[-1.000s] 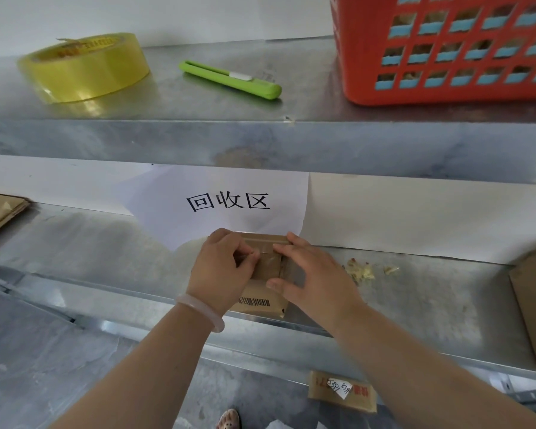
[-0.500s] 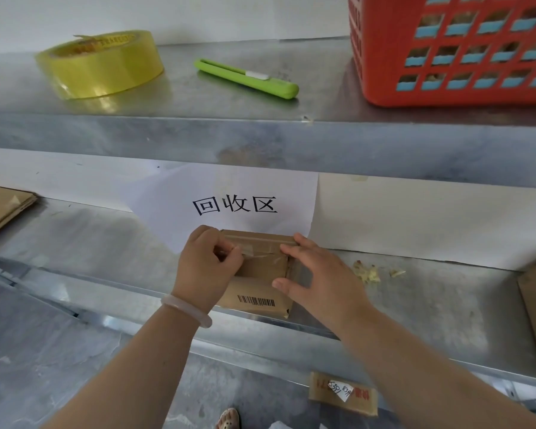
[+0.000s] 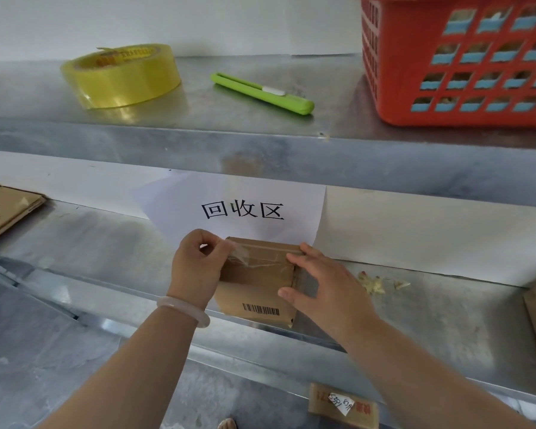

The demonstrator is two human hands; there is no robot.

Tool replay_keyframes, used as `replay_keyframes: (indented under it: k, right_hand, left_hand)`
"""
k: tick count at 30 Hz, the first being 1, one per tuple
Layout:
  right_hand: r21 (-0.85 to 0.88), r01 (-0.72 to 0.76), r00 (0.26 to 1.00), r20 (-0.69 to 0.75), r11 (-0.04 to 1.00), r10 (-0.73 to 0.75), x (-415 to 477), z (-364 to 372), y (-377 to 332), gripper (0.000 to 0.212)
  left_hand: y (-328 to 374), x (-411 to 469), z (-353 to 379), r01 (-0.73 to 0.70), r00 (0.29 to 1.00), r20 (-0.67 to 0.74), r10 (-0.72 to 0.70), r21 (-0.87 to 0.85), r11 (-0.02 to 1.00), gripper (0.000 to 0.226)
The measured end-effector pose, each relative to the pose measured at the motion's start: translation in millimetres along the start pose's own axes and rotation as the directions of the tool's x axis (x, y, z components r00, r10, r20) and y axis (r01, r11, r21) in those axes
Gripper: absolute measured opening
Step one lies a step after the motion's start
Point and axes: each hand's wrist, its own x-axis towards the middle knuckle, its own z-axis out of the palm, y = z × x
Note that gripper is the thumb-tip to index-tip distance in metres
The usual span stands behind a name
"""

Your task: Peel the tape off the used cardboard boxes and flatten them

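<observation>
Pinching the lifted end of the clear tape (image 3: 241, 259), the left hand (image 3: 198, 267) is peeling it from the small cardboard box (image 3: 254, 294), which is sitting at the front edge of the lower shelf (image 3: 415, 320). The right hand (image 3: 325, 289) is bracing the box's right end with uncurled fingers. Next, probably, a steady pull while holding the box down. How far the tape is running under that hand is hidden.

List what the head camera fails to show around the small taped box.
All head view.
Red plastic lattice basket: cut off by top and right edges; contents blurred.
Small brown cardboard box: left side hidden behind the left hand.
Clear tape strip: stuck length unclear, transparent and glary.
</observation>
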Motion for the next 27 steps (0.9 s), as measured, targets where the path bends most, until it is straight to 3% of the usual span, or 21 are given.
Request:
replay_keyframes:
  k: [4, 8, 11, 13, 19, 23, 25, 27]
  right_hand:
    - [-0.004, 0.002, 1.000, -0.003, 1.000, -0.002, 0.5, 0.1, 0.1, 0.066]
    - [-0.002, -0.002, 1.000, -0.006, 1.000, 0.002, 1.2, 1.6, 1.1, 0.066]
    - [0.003, 0.000, 1.000, -0.021, 1.000, 0.000, 2.5, 3.1, 2.1, 0.065]
    - [0.016, 0.002, 1.000, -0.025, 1.000, -0.002, 3.0, 4.3, 3.5, 0.065]
    - [-0.010, 0.005, 1.000, -0.014, 1.000, -0.005, 2.2, 4.5, 3.4, 0.066]
    - [-0.035, 0.001, 1.000, -0.007, 0.999, -0.001, 1.7, 2.9, 2.4, 0.066]
    - [-0.033, -0.001, 1.000, -0.006, 0.999, 0.001, 1.5, 2.8, 2.5, 0.067]
    - [-0.032, -0.003, 1.000, 0.000, 0.999, 0.003, 1.5, 3.6, 2.7, 0.068]
  left_hand:
    - [-0.4, 0.9, -3.4, -0.129, 0.991, 0.047, 0.124, 0.106, 0.986, 0.010]
    - [-8.3, 1.6, -9.0, -0.467, 0.883, 0.150, 0.445, 0.378, 0.800, 0.014]
    - [-12.0, 5.6, -13.4, -0.573, 0.812, 0.193, 0.550, 0.440, 0.692, 0.014]
    - [-10.7, 6.0, -17.0, -0.589, 0.800, 0.201, 0.565, 0.438, 0.679, 0.018]
    - [1.0, 3.1, -23.4, -0.338, 0.926, 0.255, 0.277, 0.241, 0.910, 0.038]
    - [5.4, 2.7, -23.6, -0.140, 0.945, 0.318, 0.082, 0.162, 0.977, 0.036]
    - [7.4, -0.1, -23.6, -0.001, 0.954, 0.300, -0.010, 0.037, 0.999, 0.036]
    - [7.3, -0.7, -23.4, 0.037, 0.963, 0.266, -0.034, -0.008, 0.999, 0.034]
